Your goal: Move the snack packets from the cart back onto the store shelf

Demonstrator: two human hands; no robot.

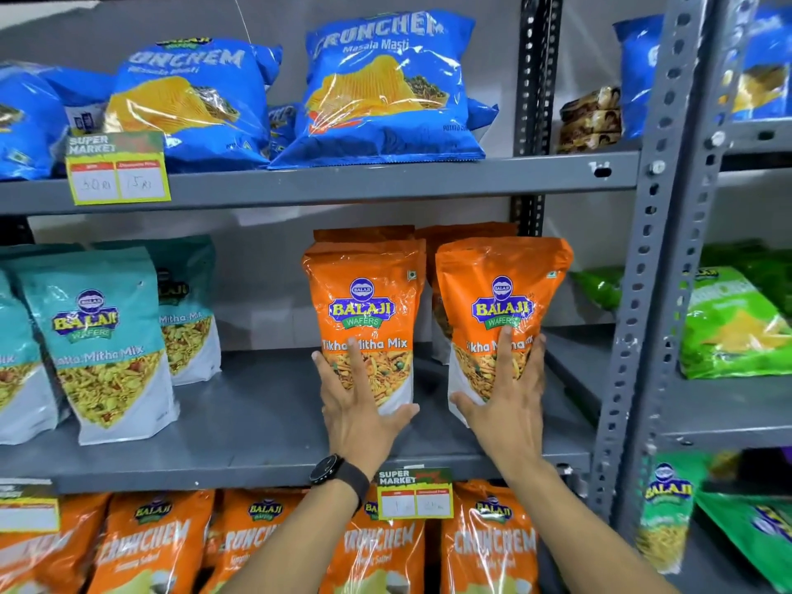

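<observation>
Two orange Balaji "Tikha Mitha Mix" packets stand upright on the middle grey shelf (265,426). My left hand (360,400) is wrapped around the lower part of the left orange packet (364,302), fingers spread across its front. My right hand (505,392) grips the bottom of the right orange packet (501,302) the same way. More orange packets stand behind both. A black watch is on my left wrist. The cart is not in view.
Teal Balaji packets (103,336) stand at the left of the same shelf. Blue Crunchem bags (385,92) fill the shelf above, orange Crunchem bags (488,546) the one below. A slotted grey upright (651,259) separates a rack of green packets (728,327) on the right.
</observation>
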